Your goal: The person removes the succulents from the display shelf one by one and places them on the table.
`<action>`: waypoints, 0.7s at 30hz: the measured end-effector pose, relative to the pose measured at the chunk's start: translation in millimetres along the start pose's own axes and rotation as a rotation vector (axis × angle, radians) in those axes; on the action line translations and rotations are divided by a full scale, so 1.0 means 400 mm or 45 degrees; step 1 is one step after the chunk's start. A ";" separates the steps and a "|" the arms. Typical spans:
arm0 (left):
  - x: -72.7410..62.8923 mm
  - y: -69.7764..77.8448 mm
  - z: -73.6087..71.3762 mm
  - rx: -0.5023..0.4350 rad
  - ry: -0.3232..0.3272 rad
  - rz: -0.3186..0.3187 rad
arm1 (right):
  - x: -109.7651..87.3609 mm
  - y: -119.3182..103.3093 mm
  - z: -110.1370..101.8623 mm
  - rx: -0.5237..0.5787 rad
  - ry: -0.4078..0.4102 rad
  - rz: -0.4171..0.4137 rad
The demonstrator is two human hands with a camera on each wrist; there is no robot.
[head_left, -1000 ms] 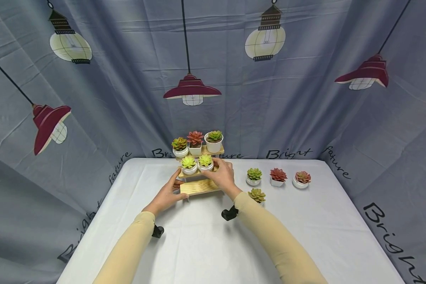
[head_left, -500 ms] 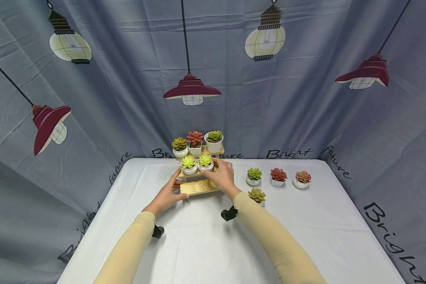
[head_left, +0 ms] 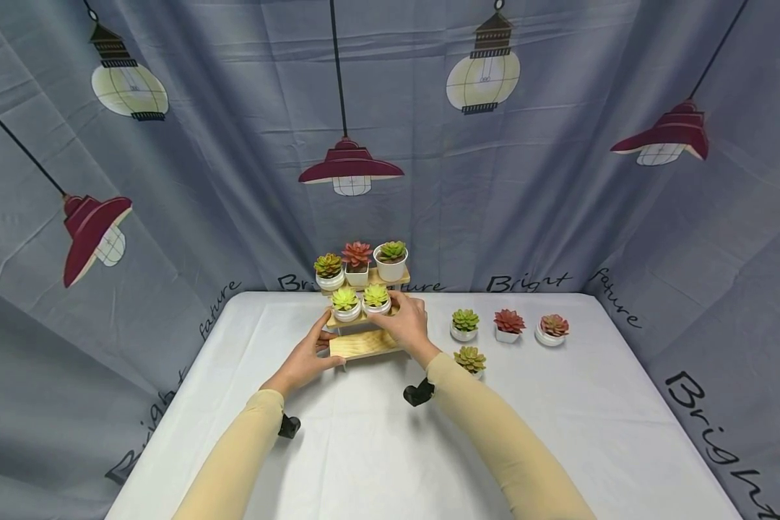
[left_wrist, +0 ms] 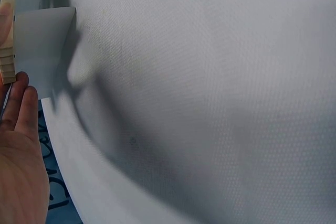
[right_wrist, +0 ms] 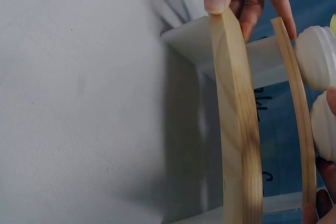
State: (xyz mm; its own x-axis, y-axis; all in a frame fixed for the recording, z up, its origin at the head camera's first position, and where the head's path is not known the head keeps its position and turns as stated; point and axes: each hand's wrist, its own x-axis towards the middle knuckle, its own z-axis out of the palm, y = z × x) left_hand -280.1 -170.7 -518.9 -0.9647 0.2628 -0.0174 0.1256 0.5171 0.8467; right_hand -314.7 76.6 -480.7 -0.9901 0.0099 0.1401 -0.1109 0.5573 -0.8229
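A grey-blue lamp-print curtain (head_left: 429, 217) backs the white-clothed table (head_left: 351, 448), and a three-tier wooden plant stand (head_left: 364, 344) sits near the table's twelve o'clock edge. The left hand (head_left: 305, 357), at the stand's eight o'clock, grips the end of its lowest board, thumb on the front edge. The right hand (head_left: 408, 321), coming in from four o'clock, pinches the white pot of the right-hand lime succulent (head_left: 375, 295) on the middle tier; its twin (head_left: 345, 298) stands just beside, at nine o'clock. The top tier carries a green succulent (head_left: 391, 253), a red succulent (head_left: 357, 254) and a yellow-green succulent (head_left: 328, 266). Four loose potted succulents (head_left: 509, 322) stand on the cloth, three towards three o'clock of the stand, one nearer four (its pot partly hidden by the sleeve).
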 end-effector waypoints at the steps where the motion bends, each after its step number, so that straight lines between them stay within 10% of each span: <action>1: -0.001 0.001 0.000 -0.002 0.000 -0.006 | -0.001 0.000 -0.001 0.000 -0.001 -0.003; 21: 0.001 0.000 -0.002 -0.010 0.007 -0.003 | -0.018 -0.003 -0.028 0.034 -0.003 -0.014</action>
State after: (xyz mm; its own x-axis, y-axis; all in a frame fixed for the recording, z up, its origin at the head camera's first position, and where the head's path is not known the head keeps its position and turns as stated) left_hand -280.6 -171.2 -518.5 -0.9662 0.2572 -0.0163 0.1217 0.5112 0.8508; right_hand -306.6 85.4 -474.5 -0.9889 0.0020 0.1483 -0.1242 0.5348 -0.8358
